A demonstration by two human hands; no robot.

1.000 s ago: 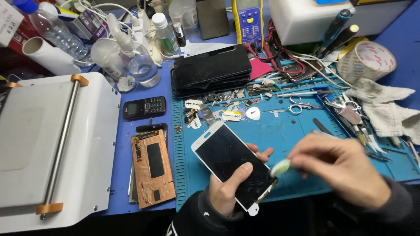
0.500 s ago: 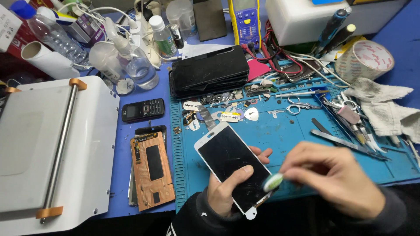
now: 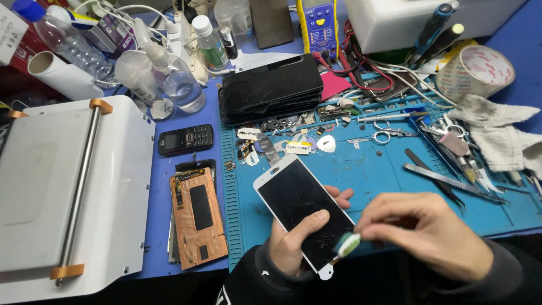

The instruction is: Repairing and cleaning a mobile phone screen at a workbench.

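Clear plastic is crowding the far left of the surface: a water bottle (image 3: 68,42) with a blue cap is lying tilted and looking almost empty, and a rounded dispenser bottle (image 3: 180,85) beside it is holding clear liquid in its lower part. A small white-capped bottle (image 3: 208,45) with a green label is standing just behind; what is inside it cannot be told. A roll of tape (image 3: 475,72) is sitting at the far right, next to a crumpled grey cloth (image 3: 497,135).

Down at the near edge of the blue work mat (image 3: 372,169), the left hand (image 3: 293,248) is cradling a white-framed phone screen (image 3: 302,212), black glass facing up and tilted, its top end pointing away toward the scattered small parts. The thumb is pressing on the glass near the lower right edge while the other fingers are wrapping under and showing past the right side. The right hand (image 3: 423,234) is hovering just right of the screen's lower corner, its fingers pinched narrow on a small green-and-white tool (image 3: 346,244), whose tip is touching the glass close to the left thumb.

Left of all this, a copper-backed phone panel (image 3: 197,217) is lying flat, with a small black keypad phone (image 3: 185,139) above it and a white laminating machine (image 3: 68,192) further left.
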